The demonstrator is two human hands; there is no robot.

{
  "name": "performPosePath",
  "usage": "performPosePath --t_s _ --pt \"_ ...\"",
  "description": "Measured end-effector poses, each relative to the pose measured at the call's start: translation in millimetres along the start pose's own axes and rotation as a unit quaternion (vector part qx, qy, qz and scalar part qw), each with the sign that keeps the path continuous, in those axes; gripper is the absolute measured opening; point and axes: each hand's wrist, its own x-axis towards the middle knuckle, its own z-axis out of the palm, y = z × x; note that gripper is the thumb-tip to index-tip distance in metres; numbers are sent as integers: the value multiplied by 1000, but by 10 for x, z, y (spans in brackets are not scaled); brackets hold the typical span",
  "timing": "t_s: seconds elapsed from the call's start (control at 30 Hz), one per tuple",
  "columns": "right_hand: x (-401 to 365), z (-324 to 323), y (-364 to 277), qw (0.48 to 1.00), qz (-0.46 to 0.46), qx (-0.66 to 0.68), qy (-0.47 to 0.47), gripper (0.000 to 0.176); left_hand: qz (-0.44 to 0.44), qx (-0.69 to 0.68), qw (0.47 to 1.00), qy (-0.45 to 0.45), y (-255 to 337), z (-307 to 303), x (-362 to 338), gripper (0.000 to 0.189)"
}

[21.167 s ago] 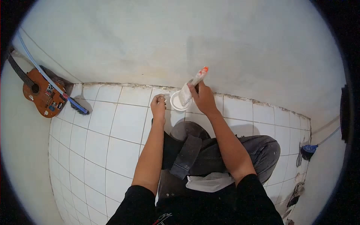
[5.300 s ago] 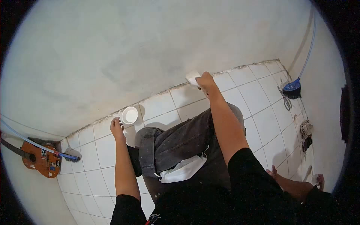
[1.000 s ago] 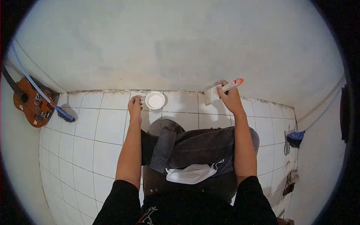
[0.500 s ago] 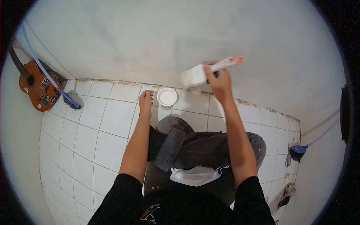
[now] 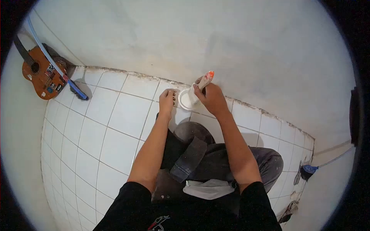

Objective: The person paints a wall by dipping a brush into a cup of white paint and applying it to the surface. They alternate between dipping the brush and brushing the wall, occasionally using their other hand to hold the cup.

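Observation:
In the head view, my right hand [image 5: 212,98] is wrapped round a wide paintbrush [image 5: 207,78], its pale handle orange-red at the end. The brush is tilted, bristle end down in a small white bowl [image 5: 181,103], and my fingers hide part of it. The bowl stands on the tiles near the foot of the wall; its contents look white. Just left of the bowl, my left hand [image 5: 167,101] is closed in a loose fist with no object showing in it.
A pale, patchy wall [image 5: 165,34] rises beyond the white tiled floor [image 5: 119,111]. At left lean a stickered guitar [image 5: 44,75] and a blue broom [image 5: 78,91]. Another blue brush [image 5: 308,171] is by the right wall. A white face mask [image 5: 210,188] lies on my lap.
My right hand has brought the paintbrush down and left from in front of the wall into the bowl. My left hand stays beside the bowl, and the camera view has shifted.

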Motion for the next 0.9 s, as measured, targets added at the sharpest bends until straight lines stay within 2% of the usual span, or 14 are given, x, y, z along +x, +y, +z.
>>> performPosePath --t_s 0.33,0.43,0.53,0.9 --pt "-1 -22 -131 997 17 -48 -59 40 10 -37 999 10 91 17 -105 19" --pt "-12 46 -60 998 -40 -42 -14 40 8 -42 999 15 93 18 -110 18" --pt "-12 96 -18 998 -40 -39 6 35 10 -46 999 16 95 22 -117 18" --pt "-35 80 -26 998 -38 -41 10 37 24 -52 998 11 34 2 -61 18"
